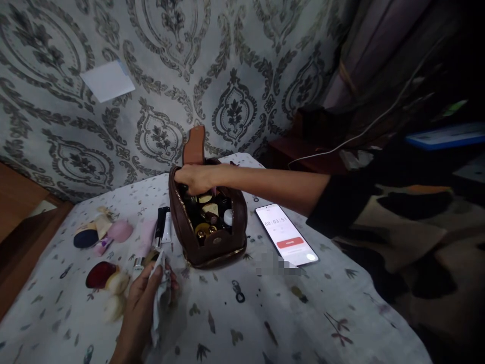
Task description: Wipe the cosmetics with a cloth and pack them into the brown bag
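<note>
A dark brown zip bag (237,237) stands unzipped on the patterned white cover, with several small cosmetic bottles and jars inside. My right hand (199,178) reaches into its back left part; the fingers are hidden below the rim, so their grip does not show. A crumpled white cloth (159,298) is pinched in my left hand (140,298), low in front of the bag. Close behind that hand lie a pink tube (147,237), a black tube (159,225) and a white tube (166,227).
Left on the cover are a dark red rounded item (100,275), cream round pieces (115,298), a pink puff-like item (120,231) and a navy-capped item (85,236). A phone (288,235) showing a running timer lies right of the bag. Patterned wall (235,111) behind.
</note>
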Action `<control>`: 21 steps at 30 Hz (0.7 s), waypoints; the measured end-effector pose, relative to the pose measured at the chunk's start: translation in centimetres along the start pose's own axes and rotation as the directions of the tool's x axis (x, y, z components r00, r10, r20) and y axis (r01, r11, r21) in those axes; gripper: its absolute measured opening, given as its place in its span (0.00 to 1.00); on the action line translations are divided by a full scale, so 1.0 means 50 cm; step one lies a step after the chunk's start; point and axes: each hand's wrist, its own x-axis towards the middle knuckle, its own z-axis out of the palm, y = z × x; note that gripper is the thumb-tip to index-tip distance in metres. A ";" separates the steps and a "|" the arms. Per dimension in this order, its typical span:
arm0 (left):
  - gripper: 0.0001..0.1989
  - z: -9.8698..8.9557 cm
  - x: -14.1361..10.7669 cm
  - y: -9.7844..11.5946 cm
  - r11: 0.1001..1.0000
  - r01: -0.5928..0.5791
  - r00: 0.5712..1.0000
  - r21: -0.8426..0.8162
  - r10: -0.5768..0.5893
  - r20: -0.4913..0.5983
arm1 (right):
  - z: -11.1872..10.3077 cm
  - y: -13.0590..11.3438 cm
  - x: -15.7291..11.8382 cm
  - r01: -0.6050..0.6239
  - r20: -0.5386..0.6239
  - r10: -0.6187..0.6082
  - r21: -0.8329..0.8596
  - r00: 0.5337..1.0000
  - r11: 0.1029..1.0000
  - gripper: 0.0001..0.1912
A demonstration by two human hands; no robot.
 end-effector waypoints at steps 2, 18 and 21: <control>0.27 0.000 0.001 -0.005 1.000 0.027 1.000 -0.014 -0.027 0.015 | 0.009 -0.003 0.004 -0.027 0.045 0.028 -0.022 0.999 0.999 0.17; 0.23 -0.015 0.017 -0.024 0.988 0.089 0.988 -0.125 -0.073 0.133 | 0.027 0.002 0.001 -0.040 0.097 0.047 -0.075 0.994 0.996 0.17; 0.23 -0.015 0.016 -0.024 0.987 0.091 0.988 -0.136 -0.072 0.134 | 0.021 -0.001 0.001 -0.003 0.098 0.014 -0.115 0.995 0.993 0.15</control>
